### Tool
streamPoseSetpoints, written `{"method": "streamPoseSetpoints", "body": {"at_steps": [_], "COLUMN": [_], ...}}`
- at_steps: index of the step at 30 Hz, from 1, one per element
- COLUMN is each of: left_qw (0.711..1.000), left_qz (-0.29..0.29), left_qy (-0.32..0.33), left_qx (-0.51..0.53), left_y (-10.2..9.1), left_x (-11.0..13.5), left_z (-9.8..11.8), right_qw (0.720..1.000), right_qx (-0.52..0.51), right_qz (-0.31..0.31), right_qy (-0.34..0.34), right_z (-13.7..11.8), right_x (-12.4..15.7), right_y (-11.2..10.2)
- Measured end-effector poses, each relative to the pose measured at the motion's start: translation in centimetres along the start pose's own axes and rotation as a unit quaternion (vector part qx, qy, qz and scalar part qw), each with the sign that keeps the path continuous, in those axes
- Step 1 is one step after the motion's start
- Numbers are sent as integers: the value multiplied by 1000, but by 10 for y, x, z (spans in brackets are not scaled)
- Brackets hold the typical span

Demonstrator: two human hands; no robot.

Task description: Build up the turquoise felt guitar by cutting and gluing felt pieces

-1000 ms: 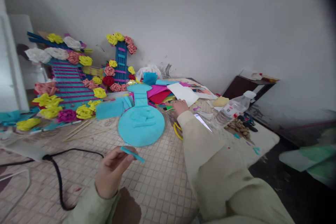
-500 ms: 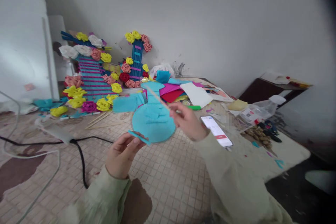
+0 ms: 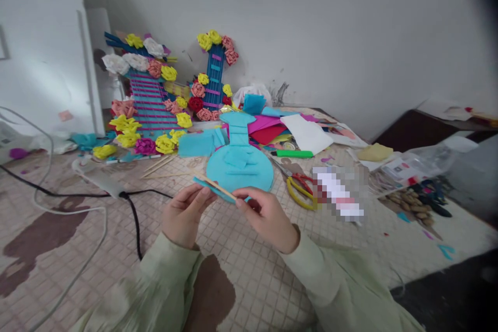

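My left hand [image 3: 185, 215] pinches a narrow blue paper strip [image 3: 199, 181] near the middle of the view. Fingers and thumb of my right hand [image 3: 268, 216] close on one end of a thin wooden stick [image 3: 220, 188], which lies along the strip; whether the two touch all along cannot be made out. Just beyond both hands lies a flat blue guitar-shaped piece [image 3: 218, 163] with a round body and a narrow neck. Some loose folded blue paper [image 3: 237, 156] rests on its body.
Scissors [image 3: 298, 192] and a green marker [image 3: 293, 154] lie right of the blue piece. Coloured paper sheets [image 3: 264, 132] are heaped behind. Flower-covered decorations [image 3: 150, 109] lean at the back left. A black cable [image 3: 134, 233] crosses the left side; a plastic bottle [image 3: 420, 161] is at right.
My right hand has come down and left, bringing the stick against the blue strip in my left hand. The view has shifted, and scissors now show at the right.
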State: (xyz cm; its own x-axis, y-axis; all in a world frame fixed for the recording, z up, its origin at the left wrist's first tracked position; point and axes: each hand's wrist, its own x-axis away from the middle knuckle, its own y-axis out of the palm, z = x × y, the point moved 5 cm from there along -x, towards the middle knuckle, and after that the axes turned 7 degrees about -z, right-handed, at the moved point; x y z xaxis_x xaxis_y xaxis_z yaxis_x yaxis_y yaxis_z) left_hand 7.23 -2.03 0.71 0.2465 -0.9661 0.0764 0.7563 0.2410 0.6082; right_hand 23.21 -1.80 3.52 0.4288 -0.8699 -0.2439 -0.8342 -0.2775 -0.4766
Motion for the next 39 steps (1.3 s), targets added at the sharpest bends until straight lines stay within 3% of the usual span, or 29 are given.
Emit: {"method": "streamPoseSetpoints", "body": {"at_steps": [28,39], "left_qw": [995,993], "left_qz": [-28,-14], "left_qy": [-91,-103], "left_qx": [-40,-49], "left_y": [-5,-8], "left_x": [-3,-5], "left_z": [-9,-11], "right_qw": [997,999], "right_qx": [-49,-11], "right_qz": [-32,-27], "right_qy": [52,18], "right_z": [7,3], "right_x": [4,5], "right_y": [4,7]}}
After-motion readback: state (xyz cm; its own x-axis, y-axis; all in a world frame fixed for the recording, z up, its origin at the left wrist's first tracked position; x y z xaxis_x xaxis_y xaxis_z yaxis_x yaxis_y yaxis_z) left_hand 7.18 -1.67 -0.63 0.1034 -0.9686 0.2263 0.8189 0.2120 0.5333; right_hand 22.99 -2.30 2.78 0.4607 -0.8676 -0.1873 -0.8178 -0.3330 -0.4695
